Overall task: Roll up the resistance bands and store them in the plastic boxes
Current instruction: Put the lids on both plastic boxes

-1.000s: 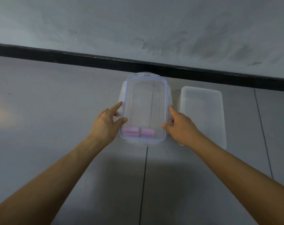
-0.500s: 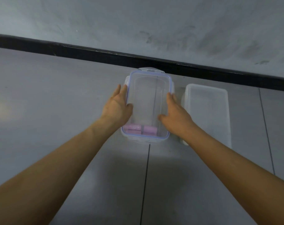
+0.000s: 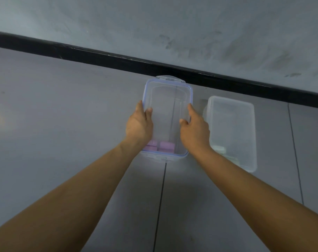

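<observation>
Both hands have slid forward along the long sides of the lidded box [image 3: 168, 99], from its near end to about halfway up. Left hand [image 3: 139, 125] clasps the left rim, thumb on top of the lid, fingers down the side. Right hand [image 3: 195, 130] mirrors it on the right rim, with the thumb on the lid and the forefinger lying along the edge; the rest of its fingers are hidden.

The grip looks meant to seat the lid evenly, squeezing rim against lid on both sides at once. The far latch [image 3: 168, 78] still looks raised, though it is blurry.

The box sits on the floor [image 3: 63, 124] at the floor's far edge, its far end almost at the black skirting [image 3: 118, 57]. Two purple rolls [image 3: 165, 146] lie inside at the near end, side by side.

Just right of it is an open box [image 3: 232, 124] with no lid, a pale roll [image 3: 219, 149] in its near left corner — probably next to be closed. I'd judge the task nearly finished; the latches probably come next.
</observation>
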Action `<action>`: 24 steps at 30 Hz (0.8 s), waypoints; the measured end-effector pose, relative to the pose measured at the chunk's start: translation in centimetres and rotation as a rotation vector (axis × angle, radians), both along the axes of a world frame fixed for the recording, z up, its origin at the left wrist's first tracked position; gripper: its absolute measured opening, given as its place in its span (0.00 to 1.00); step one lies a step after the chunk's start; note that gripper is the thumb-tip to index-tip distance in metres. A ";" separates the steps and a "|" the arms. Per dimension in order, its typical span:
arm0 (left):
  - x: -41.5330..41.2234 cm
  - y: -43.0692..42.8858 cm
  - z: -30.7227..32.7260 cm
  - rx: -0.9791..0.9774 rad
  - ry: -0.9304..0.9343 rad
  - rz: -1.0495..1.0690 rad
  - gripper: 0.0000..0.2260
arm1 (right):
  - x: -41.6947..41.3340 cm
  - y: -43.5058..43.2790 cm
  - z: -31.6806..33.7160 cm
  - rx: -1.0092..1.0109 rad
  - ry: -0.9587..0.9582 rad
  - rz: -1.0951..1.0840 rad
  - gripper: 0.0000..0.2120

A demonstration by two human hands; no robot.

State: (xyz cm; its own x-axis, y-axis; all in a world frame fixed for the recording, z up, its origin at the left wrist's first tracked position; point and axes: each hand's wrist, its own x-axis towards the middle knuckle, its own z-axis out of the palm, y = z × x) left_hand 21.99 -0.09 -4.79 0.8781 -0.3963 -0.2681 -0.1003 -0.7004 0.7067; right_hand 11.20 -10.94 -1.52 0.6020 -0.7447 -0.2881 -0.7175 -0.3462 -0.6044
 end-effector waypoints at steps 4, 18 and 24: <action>0.3 0.1 -0.1 -0.102 0.016 0.057 0.13 | 0.2 -0.6 0.5 0.022 0.019 -0.018 0.30; -2.3 3.9 -0.3 0.103 -0.621 -0.705 0.27 | 8.7 -7.1 -0.2 -0.305 0.221 0.621 0.27; -2.3 5.5 -1.3 0.274 -0.691 -0.883 0.44 | 10.2 -8.2 -0.5 -0.258 0.178 0.582 0.24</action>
